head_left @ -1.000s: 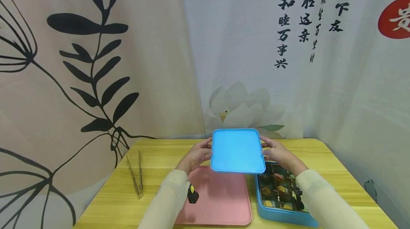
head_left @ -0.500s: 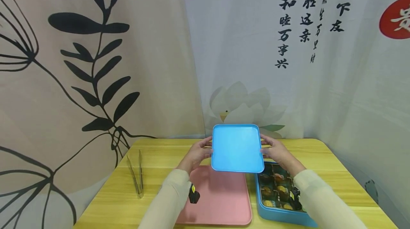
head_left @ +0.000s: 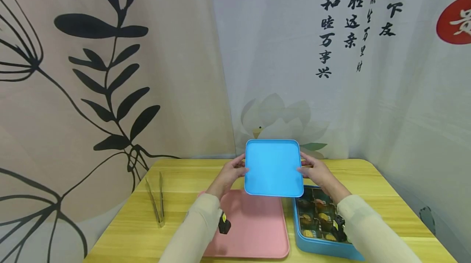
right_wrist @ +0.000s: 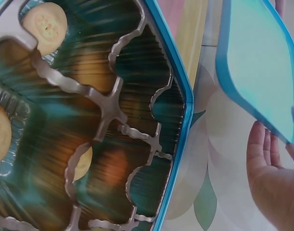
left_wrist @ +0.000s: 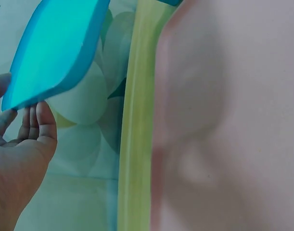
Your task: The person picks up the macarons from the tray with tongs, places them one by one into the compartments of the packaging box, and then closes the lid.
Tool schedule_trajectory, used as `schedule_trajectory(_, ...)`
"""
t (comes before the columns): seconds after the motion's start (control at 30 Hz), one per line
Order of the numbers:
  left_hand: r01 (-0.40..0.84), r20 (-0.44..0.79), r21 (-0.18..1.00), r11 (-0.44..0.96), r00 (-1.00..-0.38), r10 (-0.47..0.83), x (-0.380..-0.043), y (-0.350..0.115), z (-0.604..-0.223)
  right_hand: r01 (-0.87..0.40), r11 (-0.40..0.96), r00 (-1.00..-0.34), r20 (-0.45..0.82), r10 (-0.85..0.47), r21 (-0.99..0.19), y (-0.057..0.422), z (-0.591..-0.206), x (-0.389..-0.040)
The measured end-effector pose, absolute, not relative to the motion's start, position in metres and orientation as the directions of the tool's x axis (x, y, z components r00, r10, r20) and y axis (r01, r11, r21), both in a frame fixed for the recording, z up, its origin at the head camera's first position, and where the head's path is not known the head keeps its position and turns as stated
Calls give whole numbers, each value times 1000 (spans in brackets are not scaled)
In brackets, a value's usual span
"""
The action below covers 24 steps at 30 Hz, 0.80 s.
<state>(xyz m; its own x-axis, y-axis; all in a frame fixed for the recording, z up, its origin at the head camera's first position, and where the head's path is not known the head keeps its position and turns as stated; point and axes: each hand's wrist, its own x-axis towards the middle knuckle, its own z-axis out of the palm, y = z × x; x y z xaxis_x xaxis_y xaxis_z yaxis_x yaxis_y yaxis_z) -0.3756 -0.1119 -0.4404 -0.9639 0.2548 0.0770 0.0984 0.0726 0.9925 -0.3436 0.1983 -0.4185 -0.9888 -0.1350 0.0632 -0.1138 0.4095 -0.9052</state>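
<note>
Both hands hold up a square blue lid (head_left: pixel 274 168), its broad face tilted toward me, above the far part of a pink tray (head_left: pixel 254 230). My left hand (head_left: pixel 228 174) pinches its left edge, thumb on the near face and fingers behind. On the opposite edge, my right hand (head_left: pixel 321 175) has a similar pinch. In the right wrist view, the right thumb is partly cut off by the frame. An uncovered blue box (head_left: pixel 324 248) stands below my right forearm. Inside is a divided insert (right_wrist: pixel 110 106) with round pale cookies (right_wrist: pixel 45 28) in some compartments.
Metal tongs (head_left: pixel 161 205) lie at the left of the wooden table (head_left: pixel 191 171). A printed curtain (head_left: pixel 184 70) hangs behind the table's far edge. The pink tray and blue box sit side by side, the box on the right.
The blue lid has risen a little and turned more squarely toward me, still between both hands. Both thumbs now show on its near face. Tray, box and tongs stay put.
</note>
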Motion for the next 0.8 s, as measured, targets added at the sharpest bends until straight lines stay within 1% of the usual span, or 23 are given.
schedule_trajectory(0.3,127,85,983,133,-955,283,-372,-113,-434,-110,429,-985,41,-167,-896,196,-413,-344)
schedule_trajectory(0.5,125,64,976,180,-947,315,-371,-113,-431,-113,411,-978,27,-208,-904,199,-409,-342)
schedule_trajectory(0.6,146,74,969,198,-939,335,-369,-112,-428,-122,402,-975,32,-221,-908,201,-406,-342)
schedule_trajectory(0.8,164,85,962,220,-941,326,-366,-109,-424,-133,380,-972,45,-232,-915,202,-403,-341)
